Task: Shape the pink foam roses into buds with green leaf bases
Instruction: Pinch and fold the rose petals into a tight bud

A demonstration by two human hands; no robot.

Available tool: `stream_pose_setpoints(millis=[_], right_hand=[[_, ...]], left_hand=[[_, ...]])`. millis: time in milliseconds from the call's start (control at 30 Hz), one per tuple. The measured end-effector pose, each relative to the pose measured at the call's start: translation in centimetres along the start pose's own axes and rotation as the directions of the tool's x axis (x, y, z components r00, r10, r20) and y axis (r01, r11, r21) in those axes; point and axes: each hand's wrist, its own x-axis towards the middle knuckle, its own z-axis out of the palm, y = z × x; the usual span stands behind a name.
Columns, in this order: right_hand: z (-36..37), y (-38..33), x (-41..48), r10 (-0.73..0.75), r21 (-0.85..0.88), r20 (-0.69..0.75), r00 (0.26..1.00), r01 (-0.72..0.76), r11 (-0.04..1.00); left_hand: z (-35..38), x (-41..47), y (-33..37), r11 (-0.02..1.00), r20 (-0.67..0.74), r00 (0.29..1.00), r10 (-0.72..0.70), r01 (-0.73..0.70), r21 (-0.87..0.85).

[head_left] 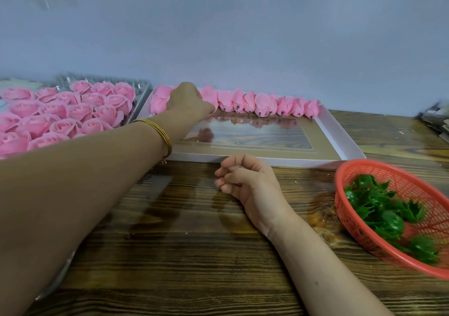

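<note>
A row of pink foam buds (264, 104) lies along the far side of a shallow white box lid (340, 133), stems pointing toward me. My left hand (187, 100) reaches into the left end of that row, its back toward me. Its fingers are hidden among the buds, so I cannot see whether they hold one. My right hand (245, 179) rests on the wooden table just in front of the lid, fingers loosely curled and holding nothing. Open pink foam roses (63, 116) fill a clear tray at the left. Green leaf bases (384, 208) lie in a red plastic basket (413, 182) at the right.
The wooden table (182, 255) runs up to a pale wall behind the trays. The lid has a clear window in its middle that reflects the buds. Some blurred grey items (437, 121) sit at the far right edge.
</note>
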Motion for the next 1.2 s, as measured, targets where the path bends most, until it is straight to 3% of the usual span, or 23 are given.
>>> stream_pose_setpoints(millis=[200,400,600,867,1200], right_hand=[[0.2,-0.1,0.0,0.001,-0.001,-0.006,1.000,-0.001,1.000],[0.1,-0.3,0.0,0.024,0.039,-0.026,0.999,-0.023,0.999],[0.0,-0.5,0.2,0.028,0.123,-0.061,0.998,-0.020,0.992],[-0.1,-0.6,0.2,0.038,0.302,-0.113,0.993,-0.002,0.953],[-0.2,-0.5,0.0,0.024,0.250,-0.067,0.997,-0.007,0.968]], left_hand=[[-0.1,-1.4,2.4,0.946,0.008,0.998,-0.067,0.066,-0.317],[-0.3,-4.4,4.6,0.819,0.044,0.997,-0.060,0.075,-0.569],[-1.4,-8.2,5.2,0.750,0.026,0.996,-0.080,0.077,-0.657],[-1.9,-13.7,3.4,0.763,-0.122,0.992,-0.018,-0.065,-0.643],[-1.8,-17.6,-0.2,0.738,-0.076,0.996,-0.038,-0.023,-0.674]])
